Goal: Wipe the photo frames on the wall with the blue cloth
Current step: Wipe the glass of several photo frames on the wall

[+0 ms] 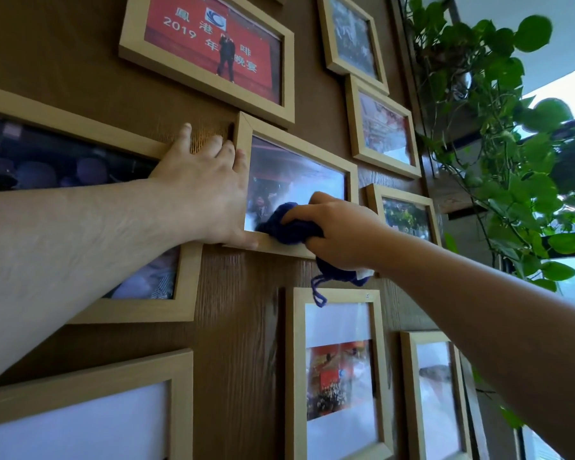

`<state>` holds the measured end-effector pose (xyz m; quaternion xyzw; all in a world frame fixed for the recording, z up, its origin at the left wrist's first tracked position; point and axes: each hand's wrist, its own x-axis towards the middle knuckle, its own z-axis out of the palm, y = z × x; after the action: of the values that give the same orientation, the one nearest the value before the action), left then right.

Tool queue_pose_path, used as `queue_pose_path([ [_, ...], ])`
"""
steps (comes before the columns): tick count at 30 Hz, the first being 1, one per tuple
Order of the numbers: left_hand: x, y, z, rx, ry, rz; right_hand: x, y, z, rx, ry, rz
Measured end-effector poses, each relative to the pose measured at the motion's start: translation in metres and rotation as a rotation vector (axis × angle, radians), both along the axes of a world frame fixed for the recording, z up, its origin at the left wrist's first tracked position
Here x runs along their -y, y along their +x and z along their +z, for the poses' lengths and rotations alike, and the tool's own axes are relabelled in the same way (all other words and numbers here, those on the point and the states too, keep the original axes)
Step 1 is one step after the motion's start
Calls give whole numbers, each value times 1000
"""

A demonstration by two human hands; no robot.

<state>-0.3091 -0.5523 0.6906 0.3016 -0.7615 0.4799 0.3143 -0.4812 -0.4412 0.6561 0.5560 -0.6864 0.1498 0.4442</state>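
Observation:
Several light wooden photo frames hang on a brown wood-grain wall [239, 327]. My left hand [203, 190] grips the left edge of the middle frame [299, 144], thumb under its lower left corner, fingers spread over its top left corner. My right hand [339, 230] holds a bunched dark blue cloth [289, 227] pressed against the lower part of that frame's glass and its bottom rail. A loose tail of the cloth with a loop hangs below my right hand.
A red-photo frame [210, 51] hangs above, a large dark-photo frame [80, 127] at the left, and smaller frames at the right and below [339, 376]. A trailing green plant [498, 134] on dark shelves stands close to the right.

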Motion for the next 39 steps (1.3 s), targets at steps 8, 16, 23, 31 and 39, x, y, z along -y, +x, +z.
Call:
queue_pose_path([
  [8, 3, -2, -2, -35, 18, 10, -22, -46, -11, 163, -30, -180],
  [16, -10, 1, -32, -15, -99, -42, -46, -52, -54, 64, -296, -322],
  [23, -27, -19, -101, 211, -34, -277, -32, -32, -137, 184, -357, -163],
  [31, -17, -56, -130, 286, 143, -322, 8, -8, -172, 209, -298, -38],
  [39, -15, -59, -131, 298, 144, -291, -6, -64, -185, 255, -308, -226],
])
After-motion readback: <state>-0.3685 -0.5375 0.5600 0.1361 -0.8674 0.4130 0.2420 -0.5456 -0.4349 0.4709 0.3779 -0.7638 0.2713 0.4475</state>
